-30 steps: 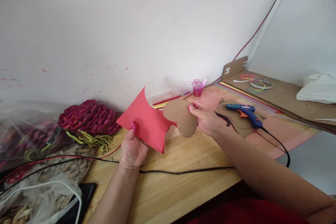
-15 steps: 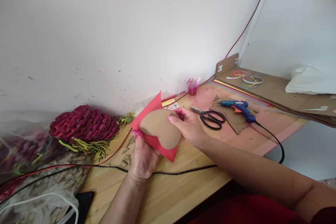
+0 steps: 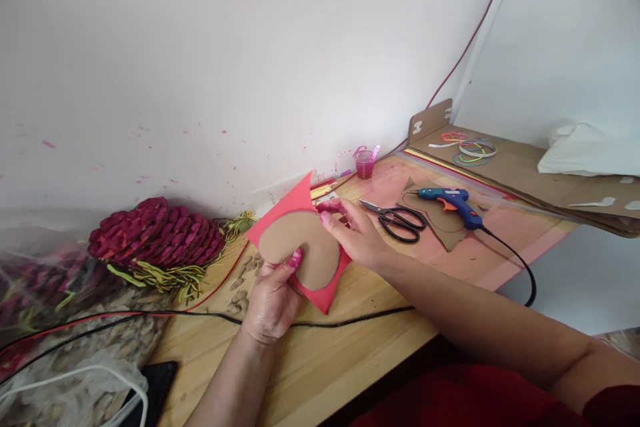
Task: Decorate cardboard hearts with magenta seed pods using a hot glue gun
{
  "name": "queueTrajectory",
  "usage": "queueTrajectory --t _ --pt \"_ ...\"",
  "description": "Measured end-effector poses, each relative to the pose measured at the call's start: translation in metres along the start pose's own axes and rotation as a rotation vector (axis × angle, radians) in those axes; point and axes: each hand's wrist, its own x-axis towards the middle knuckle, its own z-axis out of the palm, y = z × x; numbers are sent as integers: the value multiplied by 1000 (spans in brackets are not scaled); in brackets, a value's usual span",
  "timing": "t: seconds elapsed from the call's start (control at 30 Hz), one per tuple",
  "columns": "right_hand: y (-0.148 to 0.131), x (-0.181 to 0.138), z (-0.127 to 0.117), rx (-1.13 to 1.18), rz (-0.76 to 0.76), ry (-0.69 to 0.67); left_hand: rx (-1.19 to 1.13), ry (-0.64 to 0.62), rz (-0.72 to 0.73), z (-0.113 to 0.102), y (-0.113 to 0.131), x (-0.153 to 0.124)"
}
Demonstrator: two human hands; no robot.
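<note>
A brown cardboard heart [image 3: 320, 257] lies on a sheet of red paper [image 3: 287, 208], whose corners stick out around it. My left hand [image 3: 273, 300] grips both from below, its thumb pressed on the cardboard by the heart's notch and its fingers hidden underneath. At the upper right edge, my right hand [image 3: 357, 233] has thumb and fingers bent together at the rim of the red paper. Pink stains mark the fingertips. To the right lie black-handled scissors [image 3: 403, 223] and a blue glue gun [image 3: 453, 203] resting on a cut piece of cardboard [image 3: 445, 233].
Dark red bundles with yellow-green yarn [image 3: 157, 233] sit at the left against the wall. A cup of pink liquid [image 3: 365, 165] stands at the back. A black cable [image 3: 350, 322] crosses the wooden table. Flat cardboard [image 3: 540, 180] with coloured cords lies at right.
My left thumb has moved from the red paper's edge onto the cardboard heart. The heart has shifted slightly left on the paper, showing more red at the right.
</note>
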Motion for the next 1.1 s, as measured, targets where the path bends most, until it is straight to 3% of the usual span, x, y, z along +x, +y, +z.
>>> queueTrajectory --t 0.13,0.2,0.4,0.57,0.67,0.83,0.97,1.1 --pt "-3 6 -16 110 62 -262 -2 30 -3 -1 4 2" --pt "-2 8 -20 74 95 -301 15 37 6 -1 5 4" --pt "-6 7 -22 -228 -59 -3 47 38 26 -2 6 6" --pt "-11 2 -20 -419 -124 -65 10 1 24 -2 5 5" --pt "-5 1 -15 -230 -76 -106 -8 -18 7 -3 5 3" --pt "1 5 -13 155 187 -156 -50 -65 -41 -3 12 3" --pt "-1 10 -21 434 360 -84 -86 45 61 -2 20 9" --pt "0 7 -23 645 564 -259 -198 109 208 -3 29 16"
